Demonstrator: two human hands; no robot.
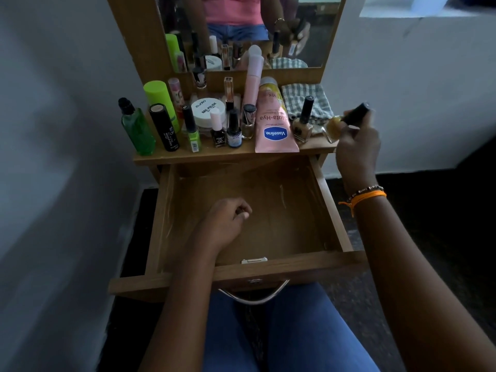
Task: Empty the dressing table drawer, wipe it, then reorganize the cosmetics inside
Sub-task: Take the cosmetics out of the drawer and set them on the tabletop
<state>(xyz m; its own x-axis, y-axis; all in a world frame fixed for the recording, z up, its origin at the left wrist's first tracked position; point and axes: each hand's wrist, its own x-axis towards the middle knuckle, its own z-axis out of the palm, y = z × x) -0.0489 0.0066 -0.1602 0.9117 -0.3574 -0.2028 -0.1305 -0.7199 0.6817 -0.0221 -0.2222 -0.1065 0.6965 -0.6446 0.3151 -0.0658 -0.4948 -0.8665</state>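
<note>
The wooden drawer (331,208) is pulled out over my lap and holds no cosmetics. My left hand (225,224) hovers inside it, fingers curled shut around nothing visible. My right hand (358,146) is at the right end of the dressing table top (214,154), gripping a gold nail polish bottle (334,126) by its black cap, tilted. On the top stand a green bottle (138,131), a pink Vaseline tube (275,122), a white nail polish remover jar (208,111) and several small polish bottles. A checked cloth (300,99) lies behind them.
A mirror (249,30) rises behind the table top and reflects the bottles and a person's torso. White walls stand close on both sides. The drawer's metal handle (253,295) hangs above my knees in blue jeans. Dark floor lies to the right.
</note>
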